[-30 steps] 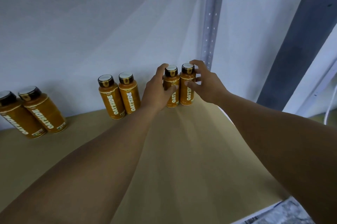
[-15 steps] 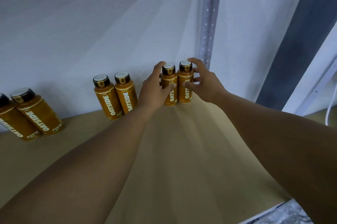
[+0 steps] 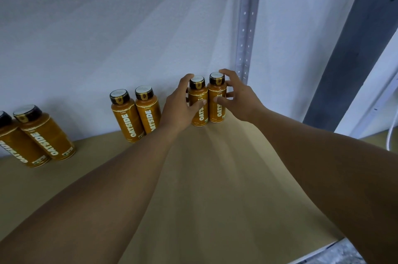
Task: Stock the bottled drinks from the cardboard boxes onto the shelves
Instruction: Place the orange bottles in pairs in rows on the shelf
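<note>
A: Status?

B: L hand (image 3: 181,104) wraps the left bottle (image 3: 201,115), thumb across its label. R hand (image 3: 239,98) curls loosely round the right bottle (image 3: 215,113), thumb on front. Both upright, touching, at the back of the shelf (image 3: 215,177) by the post (image 3: 245,27).

A: Risks?

B: Pulling out w/ a finger snagged on a cap could tip one, prob. into its neighbour.

A: Room?

B: Gap to the middle pair (image 3: 135,113) on the left. Wide bare board up front, edge well off.

Leftmost bottle (image 3: 15,145) half off-frame
</note>
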Motion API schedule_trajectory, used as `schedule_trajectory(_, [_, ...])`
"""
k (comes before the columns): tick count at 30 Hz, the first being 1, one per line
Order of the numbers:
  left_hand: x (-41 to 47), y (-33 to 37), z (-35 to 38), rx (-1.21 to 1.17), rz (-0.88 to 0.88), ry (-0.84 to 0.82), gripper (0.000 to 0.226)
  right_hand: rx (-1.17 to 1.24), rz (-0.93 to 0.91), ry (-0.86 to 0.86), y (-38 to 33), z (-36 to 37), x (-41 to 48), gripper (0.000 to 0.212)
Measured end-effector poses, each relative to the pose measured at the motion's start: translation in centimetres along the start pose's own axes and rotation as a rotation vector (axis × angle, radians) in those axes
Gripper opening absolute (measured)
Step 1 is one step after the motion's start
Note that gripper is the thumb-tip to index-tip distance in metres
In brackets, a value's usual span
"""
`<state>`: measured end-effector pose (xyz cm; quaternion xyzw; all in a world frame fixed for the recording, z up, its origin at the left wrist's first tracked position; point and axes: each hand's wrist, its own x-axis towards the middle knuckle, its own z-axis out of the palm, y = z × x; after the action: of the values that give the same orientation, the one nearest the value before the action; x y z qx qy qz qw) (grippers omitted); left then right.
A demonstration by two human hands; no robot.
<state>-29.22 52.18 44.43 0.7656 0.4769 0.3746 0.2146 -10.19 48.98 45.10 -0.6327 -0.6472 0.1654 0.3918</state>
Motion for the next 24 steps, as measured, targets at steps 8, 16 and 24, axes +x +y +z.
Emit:
schedule_trajectory(8, [-0.08,-0.13,-0.01,0.002,0.004,-0.003,0.080,-0.002,0.005,0.013,0.09,0.15,0.00,0.073])
schedule_trajectory(16, [0.08,-0.19,-0.10,-0.016,-0.002,0.002,0.080,-0.006,-0.005,0.012,0.14,0.31,0.19,0.073])
schedule_trajectory(24, [0.06,-0.37,-0.03,-0.025,0.002,-0.002,0.080,-0.005,-0.008,0.008,0.13,0.26,-0.02,0.073])
